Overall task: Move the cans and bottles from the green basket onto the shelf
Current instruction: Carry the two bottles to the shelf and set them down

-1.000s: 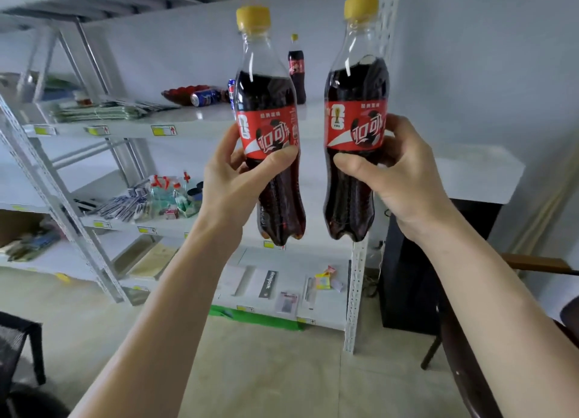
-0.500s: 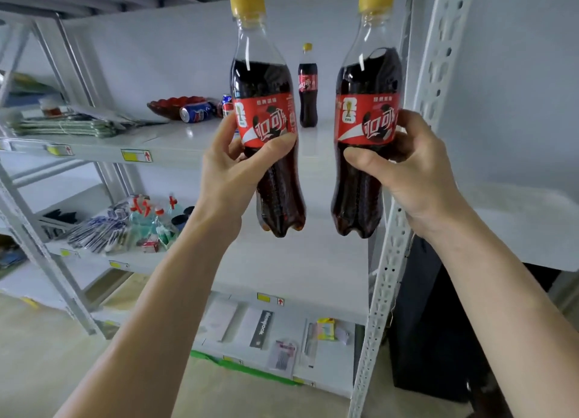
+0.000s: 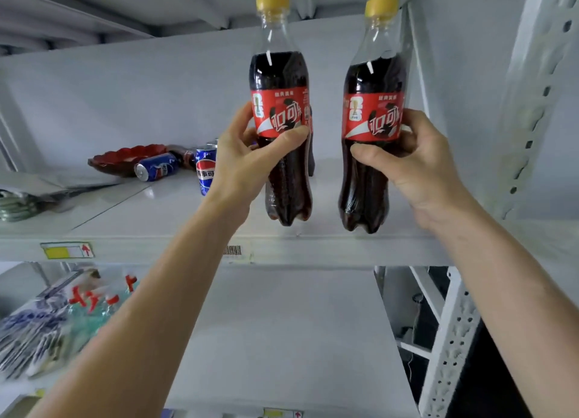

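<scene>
My left hand (image 3: 247,160) grips one cola bottle (image 3: 283,82) with a yellow cap and red label, upright. A second, matching cola bottle (image 3: 372,82) is held upright by my right hand (image 3: 416,163). Both bottles hang just above the front part of the white upper shelf (image 3: 156,226), their bases near its surface. On that shelf stand an upright blue Pepsi can (image 3: 205,170) and a Pepsi can lying on its side (image 3: 155,170). Another cola bottle stands behind the left one, mostly hidden. The green basket is out of view.
A red dish (image 3: 125,157) sits at the back left of the shelf, with flat packets (image 3: 18,198) further left. A perforated white upright (image 3: 532,97) bounds the shelf on the right. The lower shelf (image 3: 282,339) holds blurred packets at its left.
Both hands have carried the bottles forward and over the upper shelf. The view has closed in on the shelf, and the bottle bases now hang just over its front part.
</scene>
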